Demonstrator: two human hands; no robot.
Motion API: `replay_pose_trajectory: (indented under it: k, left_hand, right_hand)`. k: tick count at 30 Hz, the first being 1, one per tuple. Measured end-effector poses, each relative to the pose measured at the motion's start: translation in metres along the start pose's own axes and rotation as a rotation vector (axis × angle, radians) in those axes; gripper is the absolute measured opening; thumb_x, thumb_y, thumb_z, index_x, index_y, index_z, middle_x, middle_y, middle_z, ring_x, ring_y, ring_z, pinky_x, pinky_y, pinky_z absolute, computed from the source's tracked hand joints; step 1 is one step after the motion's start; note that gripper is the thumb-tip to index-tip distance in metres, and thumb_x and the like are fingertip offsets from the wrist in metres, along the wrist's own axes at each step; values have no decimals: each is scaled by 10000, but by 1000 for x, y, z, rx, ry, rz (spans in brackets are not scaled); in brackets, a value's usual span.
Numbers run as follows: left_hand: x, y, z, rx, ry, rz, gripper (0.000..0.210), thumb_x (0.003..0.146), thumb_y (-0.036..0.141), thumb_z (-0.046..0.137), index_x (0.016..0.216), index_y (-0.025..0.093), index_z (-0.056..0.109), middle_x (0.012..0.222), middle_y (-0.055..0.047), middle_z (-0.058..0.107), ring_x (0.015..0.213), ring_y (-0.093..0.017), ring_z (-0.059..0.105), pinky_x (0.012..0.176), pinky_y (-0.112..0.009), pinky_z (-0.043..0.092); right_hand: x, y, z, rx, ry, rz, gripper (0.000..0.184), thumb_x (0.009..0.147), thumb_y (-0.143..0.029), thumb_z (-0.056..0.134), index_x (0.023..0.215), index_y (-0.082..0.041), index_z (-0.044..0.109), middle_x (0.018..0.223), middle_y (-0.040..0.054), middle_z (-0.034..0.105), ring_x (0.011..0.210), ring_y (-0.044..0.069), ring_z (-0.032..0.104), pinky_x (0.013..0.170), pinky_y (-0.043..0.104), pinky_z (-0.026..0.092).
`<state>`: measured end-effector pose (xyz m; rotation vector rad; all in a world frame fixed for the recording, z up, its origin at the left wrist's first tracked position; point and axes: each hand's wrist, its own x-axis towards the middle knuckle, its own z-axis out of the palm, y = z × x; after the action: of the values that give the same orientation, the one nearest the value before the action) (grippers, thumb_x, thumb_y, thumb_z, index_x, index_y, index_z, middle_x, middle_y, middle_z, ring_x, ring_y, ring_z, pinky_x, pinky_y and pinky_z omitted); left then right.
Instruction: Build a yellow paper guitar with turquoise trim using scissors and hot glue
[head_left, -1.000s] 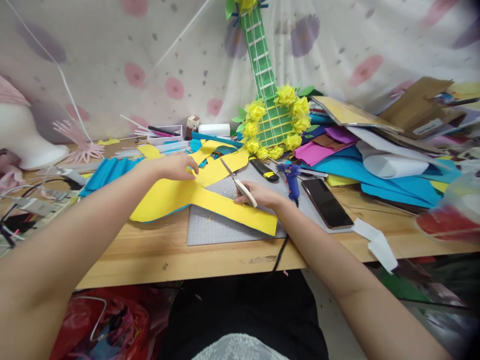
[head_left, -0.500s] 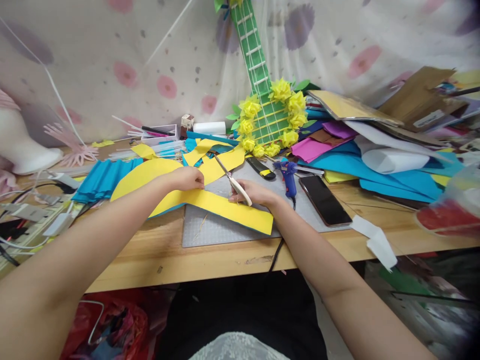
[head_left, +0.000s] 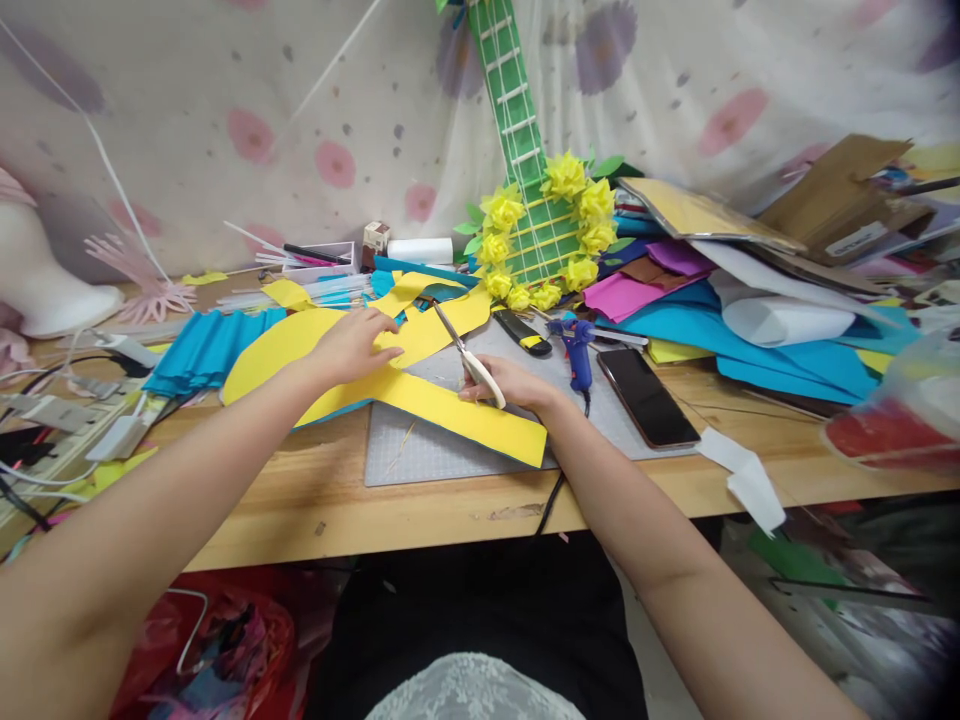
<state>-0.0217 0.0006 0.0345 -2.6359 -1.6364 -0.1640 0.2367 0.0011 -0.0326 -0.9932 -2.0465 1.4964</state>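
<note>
A yellow guitar-shaped cutout with a blue underside lies on the table, its long neck across the grey cutting mat. Over its rounded body is my left hand, fingers apart and holding nothing. My right hand grips white-handled scissors, blades pointing up and left over yellow paper scraps. Beyond the scissors lie a black-and-yellow utility knife and a blue glue gun.
A green paper guitar with yellow flowers leans on the back curtain. To the right are a phone, piled coloured paper and a cup of red contents. Pleated blue paper and chargers with cables sit at left.
My left hand has lifted slightly up and left from the cutout, its fingers spreading from a pinch. My right hand with the scissors has hardly moved.
</note>
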Motion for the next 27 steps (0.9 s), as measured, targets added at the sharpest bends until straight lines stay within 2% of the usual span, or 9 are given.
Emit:
replay_pose_trajectory:
  k: [5, 9, 14, 17, 21, 24, 27]
  left_hand:
    - [-21, 19, 3, -75, -282, 215, 531, 755, 511, 584, 1195, 220, 523, 1246, -67, 543, 1156, -219, 477, 945, -301, 357]
    - [-26, 30, 7, -37, -339, 249, 526, 755, 437, 616, 1235, 256, 497, 1265, -62, 528, 1157, -222, 478, 903, -289, 373]
    - [-18, 34, 4, 15, -388, 261, 532, 725, 393, 636, 1231, 288, 508, 1153, -49, 561, 1074, -230, 500, 854, -291, 370]
    - [-17, 36, 2, 69, -390, 283, 557, 711, 369, 624, 1251, 302, 504, 1113, -60, 550, 1044, -244, 488, 861, -307, 351]
    - [-22, 38, 1, 157, -301, 255, 549, 703, 287, 574, 1249, 320, 523, 1066, -79, 532, 1028, -266, 470, 858, -344, 330]
    - [-24, 38, -1, 189, -227, 228, 566, 695, 245, 533, 1256, 320, 527, 1029, -85, 522, 996, -268, 475, 846, -364, 325]
    - [-24, 35, -6, 197, -241, 173, 590, 667, 264, 546, 1255, 305, 538, 1021, -87, 523, 978, -272, 489, 847, -375, 333]
  right_hand:
    - [-1, -4, 2, -10, 6, 3, 385, 563, -388, 720, 756, -189, 452, 708, -32, 501, 634, 113, 471, 568, 245, 386]
    - [-3, -8, 3, -15, 19, 1, 388, 563, -386, 727, 756, -185, 456, 728, -27, 498, 649, 112, 468, 583, 246, 387]
    - [-4, -9, 4, -19, 16, 13, 384, 573, -386, 723, 764, -187, 456, 718, -29, 502, 644, 113, 472, 582, 247, 391]
    - [-6, -8, 4, 6, 13, 19, 403, 573, -418, 731, 763, -188, 459, 699, -33, 508, 634, 113, 476, 564, 243, 390]
    - [-13, -8, 0, 143, 34, 9, 415, 612, -481, 705, 763, -192, 448, 725, -17, 531, 662, 126, 528, 560, 246, 404]
    - [-18, -7, -6, 193, 92, -18, 420, 613, -488, 707, 752, -194, 442, 722, -16, 519, 723, 150, 571, 584, 253, 416]
    - [-19, -1, -12, 141, 207, -5, 415, 617, -488, 700, 763, -194, 446, 741, -5, 536, 754, 162, 578, 621, 268, 429]
